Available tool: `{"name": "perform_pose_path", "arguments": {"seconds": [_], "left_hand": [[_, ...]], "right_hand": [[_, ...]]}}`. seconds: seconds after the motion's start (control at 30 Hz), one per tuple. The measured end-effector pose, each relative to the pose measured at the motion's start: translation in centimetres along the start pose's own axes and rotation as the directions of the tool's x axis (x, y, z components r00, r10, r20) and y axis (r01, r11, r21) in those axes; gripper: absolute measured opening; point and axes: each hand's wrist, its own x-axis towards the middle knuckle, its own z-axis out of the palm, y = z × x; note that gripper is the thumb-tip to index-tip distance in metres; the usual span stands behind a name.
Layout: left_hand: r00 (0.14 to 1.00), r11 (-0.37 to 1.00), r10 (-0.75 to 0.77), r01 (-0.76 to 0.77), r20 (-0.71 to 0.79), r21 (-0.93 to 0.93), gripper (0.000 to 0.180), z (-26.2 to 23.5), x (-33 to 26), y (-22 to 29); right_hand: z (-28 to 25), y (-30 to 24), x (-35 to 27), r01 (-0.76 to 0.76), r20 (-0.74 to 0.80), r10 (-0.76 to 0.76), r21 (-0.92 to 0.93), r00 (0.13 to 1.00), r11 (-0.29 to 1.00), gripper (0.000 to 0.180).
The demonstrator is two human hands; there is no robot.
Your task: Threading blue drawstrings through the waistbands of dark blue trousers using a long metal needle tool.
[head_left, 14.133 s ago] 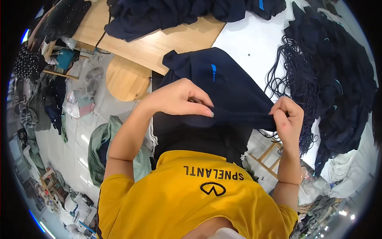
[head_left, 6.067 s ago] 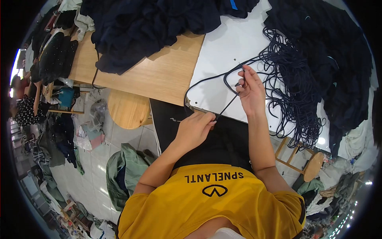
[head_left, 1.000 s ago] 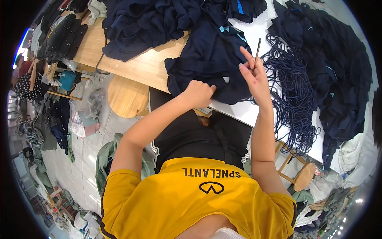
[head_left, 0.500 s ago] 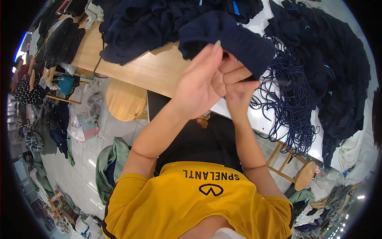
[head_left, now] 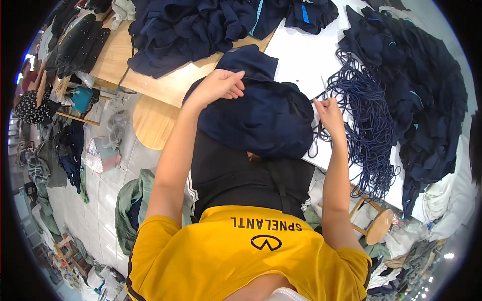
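A dark navy garment [head_left: 256, 120] lies bunched over the near table edge and my lap. Its upper flap spreads onto the tabletop. My left hand [head_left: 221, 86] rests at its upper left fold, fingers curled and thumb along the cloth edge; any cloth pinched there is partly hidden. By the garment's right edge, my right hand [head_left: 330, 116] is closed, with a thin pale stick-like tool [head_left: 325, 87] poking up from the fingers. A dark cord end seems to run close to those fingertips. Just right of that hand lies a tangled heap of navy cords [head_left: 369, 115].
Navy garments are piled at the back [head_left: 191, 30] and in a tall heap on the right [head_left: 427, 105]. The table is part wood [head_left: 155, 90], part white [head_left: 306, 55]. A round wooden stool [head_left: 153, 123] stands left, another stool [head_left: 379, 226] lower right. Green cloth [head_left: 131, 210] lies on the floor.
My hands were together inside the raised navy garment's band. Now they are apart, the garment has come down toward my lap, and my right hand has moved right beside the cords.
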Motion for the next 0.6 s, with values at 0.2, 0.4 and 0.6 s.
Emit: {"name": "perform_pose_path", "arguments": {"seconds": [0.2, 0.4, 0.6], "left_hand": [[0.557, 0.272, 0.829, -0.482, 0.051, 0.833, 0.034, 1.5, 2.3, -0.2], [0.887, 0.618, 0.416, -0.439, 0.202, 0.652, 0.032, 1.4, 5.3, 0.6], [0.967, 0.978, 0.017, -0.069, 0.255, 0.198, 0.044, -0.6, 4.0, 1.2]], "right_hand": [[-5.4, -5.1, -3.0, -0.208, -0.009, 0.226, 0.363, 0.974, 0.908, 0.019], [-8.1, -7.7, -4.6, -0.079, 0.022, 0.077, 0.434, 0.997, 0.898, 0.032], [-9.0, -10.1, -5.5, -0.003, 0.141, -0.064, 0.432, 0.988, 0.902, 0.029]]}}
